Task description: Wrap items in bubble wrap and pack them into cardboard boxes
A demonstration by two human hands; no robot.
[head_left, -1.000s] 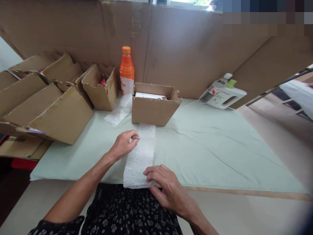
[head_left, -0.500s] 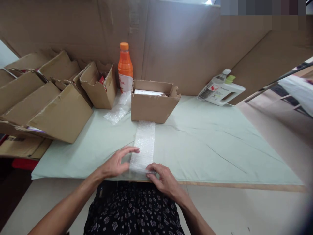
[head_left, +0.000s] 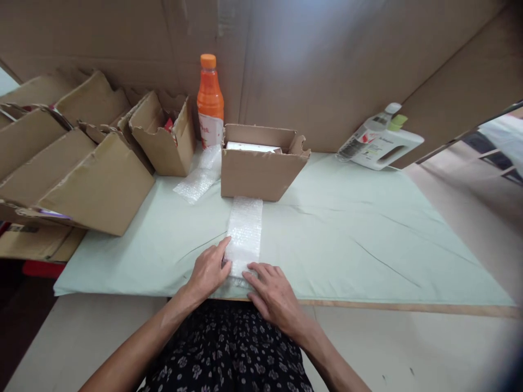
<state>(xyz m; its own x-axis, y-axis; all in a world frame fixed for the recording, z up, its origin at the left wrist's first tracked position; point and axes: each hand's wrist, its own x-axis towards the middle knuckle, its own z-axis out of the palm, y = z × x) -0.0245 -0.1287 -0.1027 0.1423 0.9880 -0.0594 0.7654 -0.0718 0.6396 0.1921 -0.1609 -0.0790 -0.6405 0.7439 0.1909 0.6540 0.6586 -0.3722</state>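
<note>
A strip of clear bubble wrap (head_left: 245, 231) lies lengthwise on the table in front of me, its far end reaching the base of a cardboard box. My left hand (head_left: 209, 270) rests at the strip's left edge, index finger and thumb apart. A small dark patch shows between these fingers, too little to name. Over the strip's near right corner lies my right hand (head_left: 273, 294), fingers spread and touching the wrap, thumb lower by the table edge. The near end looks doubled over; whether anything is inside it I cannot tell.
The cardboard box (head_left: 257, 175) holds a white item. Left stand several open cardboard bins (head_left: 102, 185). Behind are an orange bottle (head_left: 210, 100) and another bubble wrap piece (head_left: 198, 182). A clear bottle (head_left: 362, 139) and white jug (head_left: 379, 155) sit back right, before a cardboard wall (head_left: 327, 71).
My left hand has moved right and in to the strip's edge. The right hand has gone from pinching the near end to lying spread over it. The view has shifted slightly.
</note>
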